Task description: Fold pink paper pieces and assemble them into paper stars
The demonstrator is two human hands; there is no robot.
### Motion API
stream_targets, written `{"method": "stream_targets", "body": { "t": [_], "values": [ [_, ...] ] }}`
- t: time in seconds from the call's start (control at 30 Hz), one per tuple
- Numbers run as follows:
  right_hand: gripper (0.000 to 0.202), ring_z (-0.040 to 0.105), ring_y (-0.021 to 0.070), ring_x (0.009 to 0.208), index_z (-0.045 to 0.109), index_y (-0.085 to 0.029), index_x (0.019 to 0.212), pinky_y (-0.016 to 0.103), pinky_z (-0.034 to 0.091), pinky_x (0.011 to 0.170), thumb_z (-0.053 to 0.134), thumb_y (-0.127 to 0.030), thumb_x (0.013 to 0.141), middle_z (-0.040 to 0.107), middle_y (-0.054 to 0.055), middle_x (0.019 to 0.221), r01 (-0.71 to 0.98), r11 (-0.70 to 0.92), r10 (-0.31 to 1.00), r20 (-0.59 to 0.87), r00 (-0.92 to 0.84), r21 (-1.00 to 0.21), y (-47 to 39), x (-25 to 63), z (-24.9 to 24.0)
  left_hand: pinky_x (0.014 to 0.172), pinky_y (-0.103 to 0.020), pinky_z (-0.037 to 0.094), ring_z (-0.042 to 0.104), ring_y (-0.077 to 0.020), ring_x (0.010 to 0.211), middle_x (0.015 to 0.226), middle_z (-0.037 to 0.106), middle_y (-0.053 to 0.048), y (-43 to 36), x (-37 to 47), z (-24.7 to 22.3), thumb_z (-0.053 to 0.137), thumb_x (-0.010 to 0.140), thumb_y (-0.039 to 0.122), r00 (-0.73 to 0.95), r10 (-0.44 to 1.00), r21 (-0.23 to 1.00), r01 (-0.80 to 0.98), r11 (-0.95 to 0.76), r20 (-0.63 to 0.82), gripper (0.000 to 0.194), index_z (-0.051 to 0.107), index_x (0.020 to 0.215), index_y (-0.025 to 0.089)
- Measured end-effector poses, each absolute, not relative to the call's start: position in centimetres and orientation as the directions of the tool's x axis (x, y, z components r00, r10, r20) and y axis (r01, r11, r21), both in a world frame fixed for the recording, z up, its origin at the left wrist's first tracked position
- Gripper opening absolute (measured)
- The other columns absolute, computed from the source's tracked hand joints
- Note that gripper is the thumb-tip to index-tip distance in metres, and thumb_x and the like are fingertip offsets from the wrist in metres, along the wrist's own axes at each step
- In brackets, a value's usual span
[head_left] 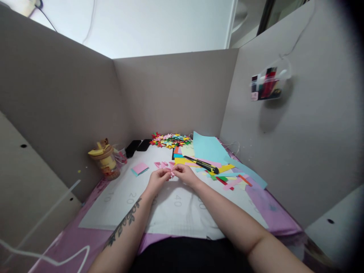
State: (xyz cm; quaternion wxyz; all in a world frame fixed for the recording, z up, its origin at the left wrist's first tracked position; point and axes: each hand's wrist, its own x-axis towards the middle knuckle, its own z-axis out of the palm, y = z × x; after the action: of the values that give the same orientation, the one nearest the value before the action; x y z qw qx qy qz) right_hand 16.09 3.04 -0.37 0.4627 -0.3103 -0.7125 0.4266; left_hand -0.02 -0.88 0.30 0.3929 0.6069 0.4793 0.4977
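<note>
My left hand (159, 177) and my right hand (183, 173) meet over the middle of the white sheet, fingertips pinched close together. Between them is a small piece of folded pink paper (172, 174), mostly covered by the fingers. Just beyond the hands lie several small folded pink paper pieces (163, 164). To the left of my left hand rests a small stack of pink and blue paper squares (140, 168). A yellow and black utility knife (202, 164) lies on paper strips to the right of my right hand.
A heap of colourful folded paper stars (170, 140) sits at the back. Light-blue paper sheets (210, 147) and cut strips (227, 178) cover the right side. A lidded cup (107, 161) and black phone-like objects (132, 148) stand left. Grey panels (176, 91) enclose the table; a plastic container (267, 85) hangs right.
</note>
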Motion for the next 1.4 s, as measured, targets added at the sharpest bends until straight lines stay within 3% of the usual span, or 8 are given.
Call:
{"method": "stream_targets", "body": {
  "t": [0.1, 0.27, 0.47, 0.77, 0.93, 1.4],
  "values": [
    [0.01, 0.051, 0.0125, 0.065, 0.06, -0.017, 0.067, 0.023, 0.038, 0.06, 0.054, -0.021, 0.074, 0.059, 0.0, 0.068, 0.154, 0.553, 0.799, 0.469, -0.376, -0.819, 2.7, 16.1, -0.1, 0.059, -0.022, 0.044, 0.057, -0.0126, 0.06, 0.066, 0.066, -0.003, -0.9, -0.1, 0.4, 0.061, 0.07, 0.035, 0.06, 0.972, 0.95, 0.202, -0.236, 0.229, 0.023, 0.068, 0.075, 0.014],
    [0.008, 0.053, 0.014, 0.07, 0.061, -0.018, 0.074, 0.024, 0.04, 0.064, 0.054, -0.019, 0.075, 0.06, 0.001, 0.074, 0.151, 0.619, 0.747, 0.518, -0.417, -0.771, 2.3, 16.2, 0.2, 0.057, -0.022, 0.042, 0.055, -0.0131, 0.057, 0.062, 0.064, -0.002, -0.9, -0.1, 0.4, 0.06, 0.07, 0.038, 0.06, 0.974, 0.945, 0.235, -0.227, 0.219, 0.026, 0.068, 0.073, 0.014],
    [0.012, 0.049, 0.0138, 0.067, 0.058, -0.018, 0.069, 0.025, 0.036, 0.063, 0.051, -0.018, 0.078, 0.055, 0.001, 0.069, 0.23, 0.687, 0.701, 0.545, -0.46, -0.689, 2.2, 16.3, 0.3, 0.056, -0.022, 0.042, 0.056, -0.0133, 0.057, 0.063, 0.064, -0.002, -1.0, -0.2, 0.2, 0.06, 0.07, 0.039, 0.09, 0.975, 0.939, 0.268, -0.218, 0.201, 0.027, 0.068, 0.077, 0.014],
    [0.007, 0.049, 0.0119, 0.063, 0.055, -0.018, 0.075, 0.023, 0.037, 0.059, 0.053, -0.024, 0.075, 0.055, -0.002, 0.069, 0.062, 0.5, 0.817, 0.447, -0.363, -0.864, 1.9, 15.9, 0.4, 0.059, -0.022, 0.044, 0.057, -0.0133, 0.063, 0.068, 0.065, -0.002, -1.0, 0.0, 0.5, 0.057, 0.071, 0.037, 0.047, 0.967, 0.937, 0.242, -0.253, 0.249, 0.023, 0.064, 0.071, 0.015],
    [0.003, 0.045, 0.0107, 0.059, 0.053, -0.018, 0.069, 0.022, 0.036, 0.057, 0.054, -0.02, 0.071, 0.051, -0.003, 0.064, 0.049, 0.513, 0.822, 0.473, -0.317, -0.857, 1.7, 15.8, 0.3, 0.06, -0.021, 0.043, 0.056, -0.0123, 0.062, 0.069, 0.065, -0.002, -1.2, 0.0, 0.8, 0.056, 0.072, 0.034, 0.084, 0.962, 0.931, 0.246, -0.271, 0.258, 0.021, 0.066, 0.073, 0.015],
    [0.004, 0.049, 0.0123, 0.062, 0.054, -0.018, 0.072, 0.024, 0.039, 0.059, 0.054, -0.023, 0.073, 0.054, -0.002, 0.067, 0.024, 0.482, 0.845, 0.458, -0.278, -0.876, 1.3, 15.2, -0.1, 0.056, -0.02, 0.039, 0.052, -0.0102, 0.056, 0.059, 0.059, 0.001, -1.2, 0.6, 0.5, 0.055, 0.075, 0.03, 0.015, 0.953, 0.906, 0.307, -0.293, 0.303, 0.018, 0.059, 0.066, 0.014]
  ]
}}
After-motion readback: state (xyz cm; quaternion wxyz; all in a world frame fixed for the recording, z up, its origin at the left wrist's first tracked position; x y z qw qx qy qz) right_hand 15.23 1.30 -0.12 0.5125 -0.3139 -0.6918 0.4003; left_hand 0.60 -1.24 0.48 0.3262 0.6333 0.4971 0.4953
